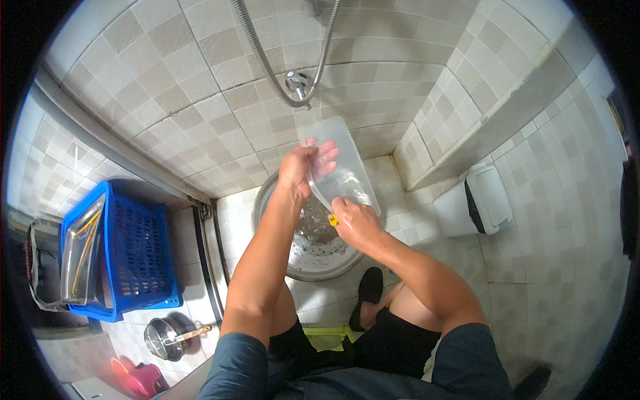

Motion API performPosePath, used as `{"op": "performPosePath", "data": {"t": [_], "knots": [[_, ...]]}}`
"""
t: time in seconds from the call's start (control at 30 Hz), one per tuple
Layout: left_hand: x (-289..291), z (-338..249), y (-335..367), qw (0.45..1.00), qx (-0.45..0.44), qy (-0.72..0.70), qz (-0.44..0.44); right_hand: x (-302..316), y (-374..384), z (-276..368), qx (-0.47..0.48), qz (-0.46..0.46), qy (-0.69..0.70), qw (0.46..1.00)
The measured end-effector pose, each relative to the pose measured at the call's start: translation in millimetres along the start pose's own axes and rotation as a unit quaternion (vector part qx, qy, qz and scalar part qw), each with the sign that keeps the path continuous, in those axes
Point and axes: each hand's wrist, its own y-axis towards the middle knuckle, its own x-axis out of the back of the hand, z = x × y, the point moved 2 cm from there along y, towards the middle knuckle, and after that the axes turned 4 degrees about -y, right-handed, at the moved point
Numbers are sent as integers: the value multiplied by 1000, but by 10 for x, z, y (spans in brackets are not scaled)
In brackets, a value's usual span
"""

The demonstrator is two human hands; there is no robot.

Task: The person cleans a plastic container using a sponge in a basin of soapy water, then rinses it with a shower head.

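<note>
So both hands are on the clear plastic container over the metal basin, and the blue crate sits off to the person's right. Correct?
Not quite. The head view shows the blue crate on the person's left, not the right. The rest holds: the left hand and right hand are both on the clear plastic container over the metal basin.

Basin [303, 263] on the floor dead ahead, container [343, 170] held over it, crate [130, 253] off to the left with a strainer [163, 339] just in front, bin [477, 200] over right.
</note>
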Motion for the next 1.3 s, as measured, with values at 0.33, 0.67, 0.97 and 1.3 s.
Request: {"op": "performPosePath", "data": {"t": [0.33, 0.67, 0.97, 1.3], "knots": [[255, 39, -385, 997, 1, 48, 57, 217, -78, -551, -87, 316, -19, 945], [424, 255, -889, 978, -72, 186, 53, -232, 38, -1117, -369, 86, 425, 822], [500, 356, -1475, 903, -150, 375, 147, 73, 181, -764, -382, 151, 664, 624], [388, 186, -1759, 603, -330, 712, 141, 170, 247, -735, -435, 80, 645, 624]]}}
